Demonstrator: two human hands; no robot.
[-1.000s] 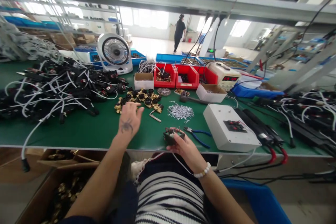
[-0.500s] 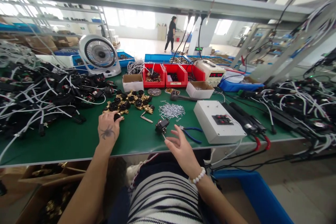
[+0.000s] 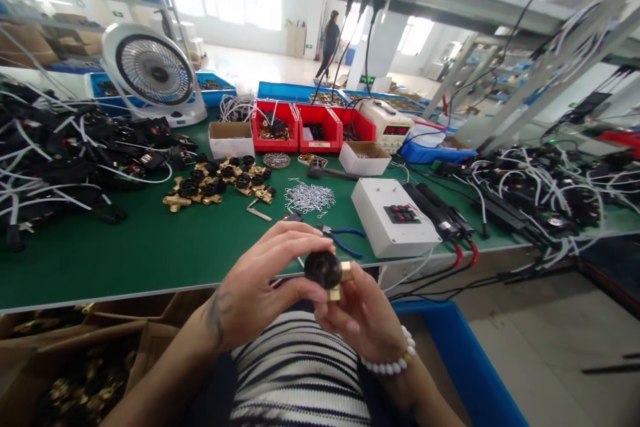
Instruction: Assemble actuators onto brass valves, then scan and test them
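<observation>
Just past the bench's front edge, both hands meet on a brass valve fitting with a round black cap (image 3: 323,269). My left hand (image 3: 263,280) is closed around the black cap, fingers over the top and thumb below. The fingers of my right hand (image 3: 363,317) pinch the fitting's brass end from the right. Partly hidden behind my left fingers lies a small black part (image 3: 293,217). Blue-handled pliers (image 3: 347,233) rest beyond my right hand. A heap of metal clips (image 3: 309,197), an L-shaped metal piece (image 3: 259,211) and several similar brass fittings (image 3: 213,187) lie farther back.
Tangled black parts with white cables (image 3: 65,153) crowd the left. Red bins (image 3: 320,137), a white fan (image 3: 155,73) and a power supply (image 3: 385,123) stand behind. At right are a grey box (image 3: 393,227) and black cylinders (image 3: 435,213). A person walks in the background.
My left hand has brought a capped brass fitting from the group at the left to in front of me. My right hand, open before, now grips it too. The view has shifted.
</observation>
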